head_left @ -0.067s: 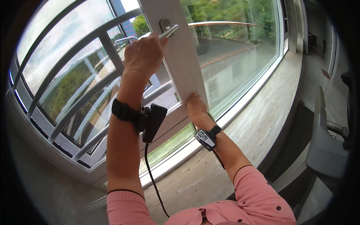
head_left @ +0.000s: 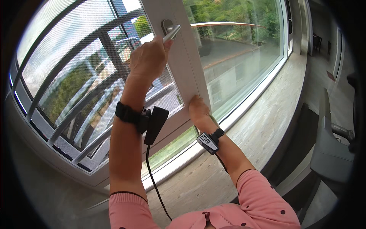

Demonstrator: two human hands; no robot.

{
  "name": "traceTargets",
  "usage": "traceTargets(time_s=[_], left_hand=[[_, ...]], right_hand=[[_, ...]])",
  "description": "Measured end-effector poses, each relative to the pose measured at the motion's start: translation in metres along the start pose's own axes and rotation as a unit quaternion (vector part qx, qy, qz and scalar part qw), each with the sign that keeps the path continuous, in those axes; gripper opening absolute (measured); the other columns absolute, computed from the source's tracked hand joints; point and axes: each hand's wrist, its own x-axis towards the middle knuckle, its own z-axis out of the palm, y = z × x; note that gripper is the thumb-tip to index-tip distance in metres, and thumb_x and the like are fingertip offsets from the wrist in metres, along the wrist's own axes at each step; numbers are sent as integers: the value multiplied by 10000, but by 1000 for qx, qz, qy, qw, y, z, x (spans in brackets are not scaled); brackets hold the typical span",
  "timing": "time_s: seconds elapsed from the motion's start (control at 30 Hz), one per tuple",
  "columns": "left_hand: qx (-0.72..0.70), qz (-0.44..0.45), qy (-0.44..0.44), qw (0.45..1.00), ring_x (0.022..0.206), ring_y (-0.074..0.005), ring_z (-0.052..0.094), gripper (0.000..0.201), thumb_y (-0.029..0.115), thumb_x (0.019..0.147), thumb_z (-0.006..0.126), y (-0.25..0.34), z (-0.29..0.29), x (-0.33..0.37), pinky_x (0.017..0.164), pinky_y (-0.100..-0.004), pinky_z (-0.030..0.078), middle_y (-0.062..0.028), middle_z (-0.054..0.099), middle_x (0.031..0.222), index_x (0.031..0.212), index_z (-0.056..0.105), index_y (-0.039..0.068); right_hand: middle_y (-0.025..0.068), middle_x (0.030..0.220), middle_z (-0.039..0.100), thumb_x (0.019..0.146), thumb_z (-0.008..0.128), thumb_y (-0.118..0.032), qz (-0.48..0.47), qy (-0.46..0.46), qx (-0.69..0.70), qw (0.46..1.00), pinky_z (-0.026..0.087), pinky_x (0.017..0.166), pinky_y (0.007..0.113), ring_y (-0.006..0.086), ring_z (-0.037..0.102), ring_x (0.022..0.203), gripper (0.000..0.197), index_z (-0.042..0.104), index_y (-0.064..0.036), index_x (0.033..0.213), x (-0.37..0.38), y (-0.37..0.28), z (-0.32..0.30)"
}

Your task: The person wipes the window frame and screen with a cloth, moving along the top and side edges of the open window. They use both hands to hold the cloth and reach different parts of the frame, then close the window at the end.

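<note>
A silver lever handle (head_left: 172, 33) is mounted on the white frame of a window sash (head_left: 177, 72). The fingers of my left hand (head_left: 149, 57) are wrapped round the lever, which slants down to the left. Lower down, my right hand (head_left: 201, 112) grips the edge of the same sash; most of its fingers are hidden from view. Each wrist carries a strapped device: a black one (head_left: 155, 125) on the left and a small one with a display (head_left: 208, 142) on the right.
Behind the sash are a mesh screen and curved grey bars (head_left: 63, 72). A fixed glass pane (head_left: 236, 57) stands to the right, above a pale stone sill (head_left: 263, 126). Grey equipment (head_left: 331, 152) stands at the far right. A black cable (head_left: 154, 179) hangs beside my left forearm.
My left hand has shifted slightly down and to the right, and the lever slants a little more steeply. My right hand has hardly moved.
</note>
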Motion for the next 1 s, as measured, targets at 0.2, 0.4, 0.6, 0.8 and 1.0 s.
traceTargets(time_s=[0.2, 0.4, 0.6, 0.8, 1.0], left_hand=[[-155, -93, 31, 983, 798, -425, 687, 425, 461, 1020, 420, 22, 62, -7, 719, -518, 520, -205, 692, 790, 975, 523, 51], [-203, -139, -24, 969, 916, -411, 681, 430, 489, 1013, 424, 30, 67, -3, 808, -503, 486, -198, 708, 875, 1033, 511, 69], [-343, -95, 50, 933, 1112, -279, 621, 601, 401, 955, 599, 48, 4, -137, 906, -398, 510, -196, 575, 1304, 1411, 434, 45], [-412, -37, 207, 887, 1003, -226, 625, 408, 308, 983, 576, 39, -107, -265, 809, -340, 509, -159, 612, 1122, 1264, 505, 22], [-455, 48, 252, 853, 937, -228, 598, 318, 240, 973, 572, -5, -163, -335, 742, -332, 481, -144, 603, 1049, 1183, 513, 9]], right_hand=[[124, 884, 649, 911, 560, -130, -54, 161, -130, 977, 572, 473, 307, 211, 718, 656, 84, 545, -54, 946, -8, 3, 12], [182, 962, 660, 899, 597, -162, 12, 80, -17, 997, 612, 615, 392, 305, 730, 817, 189, 562, -34, 1035, 1, 4, 4], [202, 935, 682, 782, 658, -70, -149, -165, 76, 972, 559, 778, 467, 394, 669, 957, 225, 632, 13, 989, -47, 47, 22], [168, 858, 700, 738, 690, -82, -218, -320, 182, 904, 529, 713, 417, 333, 676, 823, 160, 684, -22, 886, -194, 122, 45], [117, 851, 716, 770, 749, -183, -80, -151, 333, 927, 543, 737, 327, 228, 695, 811, 209, 683, -20, 883, -255, 111, -77]])
